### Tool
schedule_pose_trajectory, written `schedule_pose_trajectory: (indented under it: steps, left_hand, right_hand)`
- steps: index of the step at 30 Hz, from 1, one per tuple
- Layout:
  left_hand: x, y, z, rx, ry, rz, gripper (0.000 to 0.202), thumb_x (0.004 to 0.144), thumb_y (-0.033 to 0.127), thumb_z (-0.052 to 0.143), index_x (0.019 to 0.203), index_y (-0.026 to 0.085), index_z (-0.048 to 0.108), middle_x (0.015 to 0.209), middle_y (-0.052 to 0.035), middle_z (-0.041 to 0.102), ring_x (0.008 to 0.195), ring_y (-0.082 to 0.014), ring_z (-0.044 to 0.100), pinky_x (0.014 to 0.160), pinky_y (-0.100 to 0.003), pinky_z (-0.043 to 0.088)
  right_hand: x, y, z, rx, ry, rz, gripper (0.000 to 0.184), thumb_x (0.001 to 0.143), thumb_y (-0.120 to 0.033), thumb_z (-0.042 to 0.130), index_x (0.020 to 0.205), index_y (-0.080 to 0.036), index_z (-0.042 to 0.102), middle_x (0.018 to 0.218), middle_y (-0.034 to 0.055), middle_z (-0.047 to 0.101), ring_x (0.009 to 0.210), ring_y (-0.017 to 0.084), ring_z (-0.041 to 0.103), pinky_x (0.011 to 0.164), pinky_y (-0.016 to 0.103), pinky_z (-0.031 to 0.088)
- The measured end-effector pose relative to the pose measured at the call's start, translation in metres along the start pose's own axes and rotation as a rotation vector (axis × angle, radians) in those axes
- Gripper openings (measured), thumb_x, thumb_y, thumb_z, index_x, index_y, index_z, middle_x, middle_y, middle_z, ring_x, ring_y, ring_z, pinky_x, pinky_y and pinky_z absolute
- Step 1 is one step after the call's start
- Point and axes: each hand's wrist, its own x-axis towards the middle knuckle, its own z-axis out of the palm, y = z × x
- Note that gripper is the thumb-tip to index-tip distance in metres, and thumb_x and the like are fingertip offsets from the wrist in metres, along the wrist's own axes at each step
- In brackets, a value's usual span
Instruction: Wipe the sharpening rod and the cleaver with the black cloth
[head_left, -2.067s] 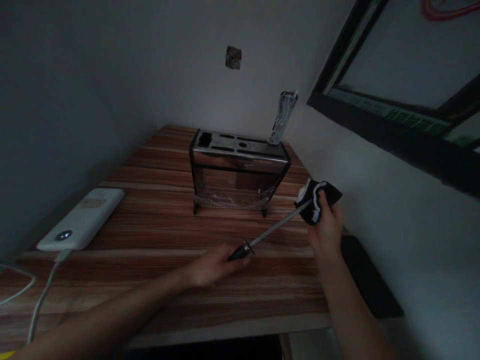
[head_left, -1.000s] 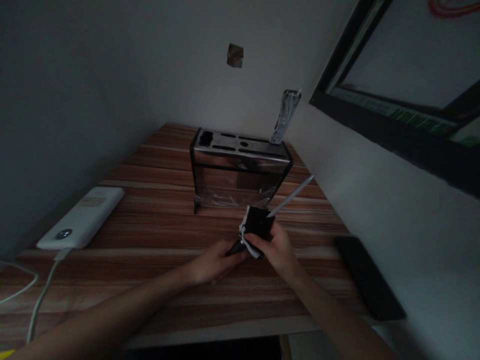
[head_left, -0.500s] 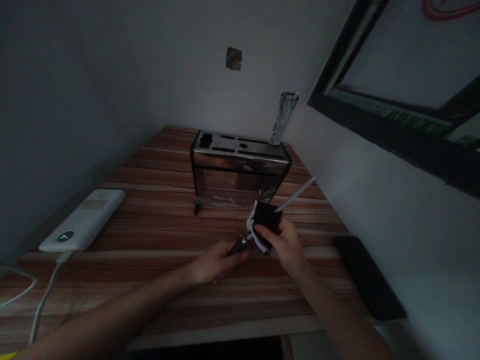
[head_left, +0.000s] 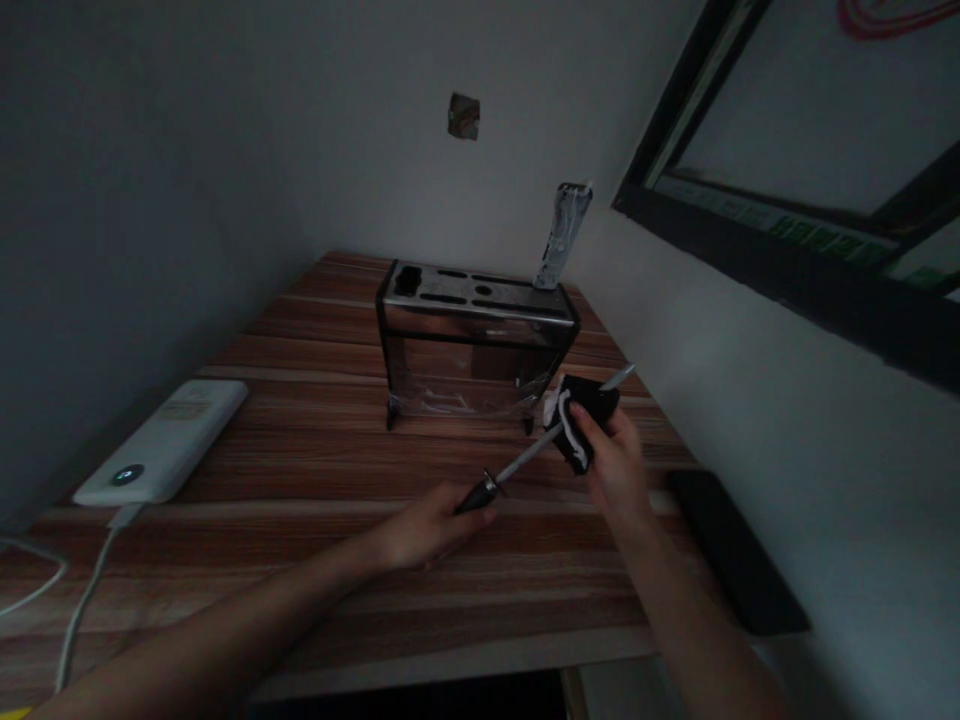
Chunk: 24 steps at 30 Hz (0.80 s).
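My left hand (head_left: 435, 525) is closed round the black handle of a sharpening steel (head_left: 529, 456), whose thin grey rod slants up to the right. Around the rod near its far end is a folded black cloth (head_left: 592, 408) with a white edge, pinched in my right hand (head_left: 619, 465). The rod's pointed tip shows beyond the cloth. Behind the hands stands a knife block (head_left: 480, 300) with a slotted metal top and see-through front. A knife handle (head_left: 564, 235), wrapped in clear plastic, sticks up from its right end.
On the left of the wood-grain table (head_left: 300, 440) lies a white power bank (head_left: 165, 440) with a cable (head_left: 86, 600) plugged in. A black phone-like slab (head_left: 735, 550) lies by the right wall. A dark-framed window (head_left: 750, 240) is at upper right.
My right hand has slid the black cloth along the rod, away from the handle toward the tip, baring the rod's lower part. My left hand has stayed in place on the handle.
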Motion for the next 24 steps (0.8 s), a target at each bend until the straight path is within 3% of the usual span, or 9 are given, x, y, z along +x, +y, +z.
schedule_pose_trajectory:
  steps: [5, 13, 24]
  left_hand:
    - [0.0, -0.001, -0.001, 0.02, -0.03, 0.0, 0.039, 0.083, 0.054, 0.043, 0.067, 0.019, 0.039, 0.041, 0.0105, 0.034, 0.03, -0.0049, 0.032, 0.027, -0.013, 0.026]
    - [0.0, -0.002, 0.0, 0.047, -0.067, 0.017, 0.039, 0.082, 0.056, 0.042, 0.074, 0.019, 0.04, 0.047, 0.0104, 0.031, 0.033, -0.0051, 0.032, 0.028, -0.014, 0.029]
    - [-0.002, 0.002, 0.001, 0.059, -0.066, -0.014, 0.036, 0.083, 0.054, 0.043, 0.079, 0.018, 0.044, 0.048, 0.0102, 0.032, 0.033, -0.0051, 0.033, 0.028, -0.014, 0.03]
  right_hand:
    - [0.01, -0.002, -0.004, 0.067, 0.135, -0.08, 0.024, 0.057, -0.028, 0.076, 0.078, -0.021, 0.068, 0.076, -0.0021, 0.071, 0.065, 0.013, 0.066, 0.059, 0.024, 0.054]
    - [0.022, -0.014, -0.014, 0.13, 0.237, -0.205, 0.023, 0.063, -0.03, 0.073, 0.082, -0.02, 0.067, 0.078, -0.0028, 0.071, 0.067, 0.013, 0.066, 0.062, 0.026, 0.055]
    - [0.024, -0.012, -0.017, 0.171, 0.244, -0.203, 0.023, 0.065, -0.032, 0.072, 0.085, -0.021, 0.067, 0.083, -0.0027, 0.07, 0.071, 0.011, 0.066, 0.062, 0.022, 0.054]
